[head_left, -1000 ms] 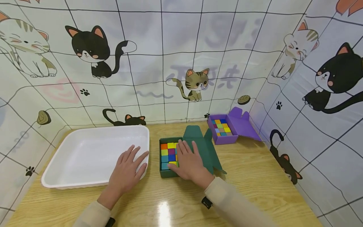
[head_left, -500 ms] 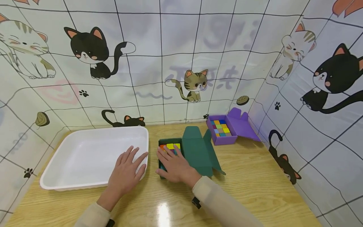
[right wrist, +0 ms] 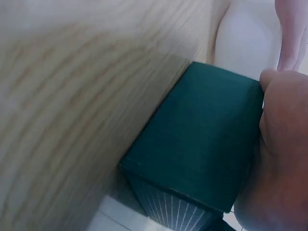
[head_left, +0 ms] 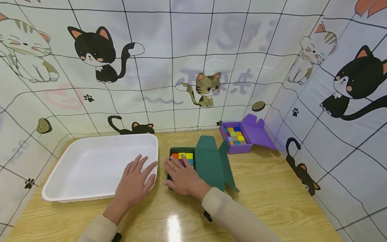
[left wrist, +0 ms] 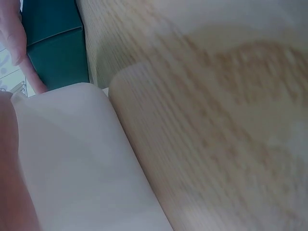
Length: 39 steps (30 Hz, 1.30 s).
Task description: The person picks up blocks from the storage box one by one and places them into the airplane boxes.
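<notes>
In the head view my right hand (head_left: 182, 178) lies spread over the near part of a green box (head_left: 182, 149), palm down with fairly straight fingers. Several coloured cubes (head_left: 185, 156) show beyond the fingertips; the rest are hidden under the hand. The box's green lid (head_left: 208, 164) is folded out to the right. My left hand (head_left: 134, 183) rests at the right rim of a white tray (head_left: 90, 168), its fingers loosely spread and holding nothing. The right wrist view shows the box's green side wall (right wrist: 202, 130) right beside the hand.
At the back right stands a purple box (head_left: 240, 149) holding several coloured cubes (head_left: 235, 137), its purple lid (head_left: 260, 134) folded out. Everything stands on a wooden table (head_left: 272, 188), with a cat-print sheet (head_left: 157, 77) behind and at both sides.
My right hand has moved left from the lid side of the green box onto its near left part. The green box has turned slightly. My left hand stays at the tray.
</notes>
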Tool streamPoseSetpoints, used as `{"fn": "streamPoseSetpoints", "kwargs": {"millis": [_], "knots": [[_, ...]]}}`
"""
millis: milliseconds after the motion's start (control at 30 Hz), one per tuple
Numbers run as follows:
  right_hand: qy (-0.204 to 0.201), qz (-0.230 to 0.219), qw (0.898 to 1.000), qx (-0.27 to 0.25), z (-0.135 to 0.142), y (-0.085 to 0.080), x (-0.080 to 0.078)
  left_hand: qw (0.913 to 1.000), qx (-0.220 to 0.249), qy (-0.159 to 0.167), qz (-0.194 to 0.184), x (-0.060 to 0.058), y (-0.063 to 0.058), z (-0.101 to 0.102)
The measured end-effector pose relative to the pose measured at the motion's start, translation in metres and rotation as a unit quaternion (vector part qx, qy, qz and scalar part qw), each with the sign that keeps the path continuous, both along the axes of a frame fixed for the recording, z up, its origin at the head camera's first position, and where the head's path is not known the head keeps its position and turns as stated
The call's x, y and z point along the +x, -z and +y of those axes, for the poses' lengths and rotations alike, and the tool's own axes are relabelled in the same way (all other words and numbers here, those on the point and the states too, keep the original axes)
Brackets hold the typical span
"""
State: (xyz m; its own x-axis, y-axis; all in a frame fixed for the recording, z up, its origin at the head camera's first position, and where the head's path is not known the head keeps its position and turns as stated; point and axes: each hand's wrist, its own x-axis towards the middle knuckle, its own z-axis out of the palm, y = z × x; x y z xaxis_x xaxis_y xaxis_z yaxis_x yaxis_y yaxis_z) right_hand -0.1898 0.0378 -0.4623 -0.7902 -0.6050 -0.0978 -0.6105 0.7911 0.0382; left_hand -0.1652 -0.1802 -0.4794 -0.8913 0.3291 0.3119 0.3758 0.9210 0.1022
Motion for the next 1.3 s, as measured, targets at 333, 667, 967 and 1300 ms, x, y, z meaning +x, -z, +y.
{"fn": "streamPoseSetpoints", "kwargs": {"millis": [333,667,967,1300], "knots": [[0.057,0.018,0.998,0.029,-0.014,0.002,0.006,1.0,0.006,0.005,0.006,0.0,0.0,-0.001],[0.074,0.022,0.996,0.042,-0.007,-0.002,0.011,0.9999,0.009,0.005,-0.004,0.0,-0.001,0.002],[0.078,0.027,0.996,0.021,0.018,-0.004,0.013,1.0,0.001,0.0,-0.009,-0.001,0.0,0.001],[0.096,0.044,0.994,0.008,0.06,-0.005,0.013,0.9999,0.006,0.001,-0.01,0.001,-0.001,0.0]]}}
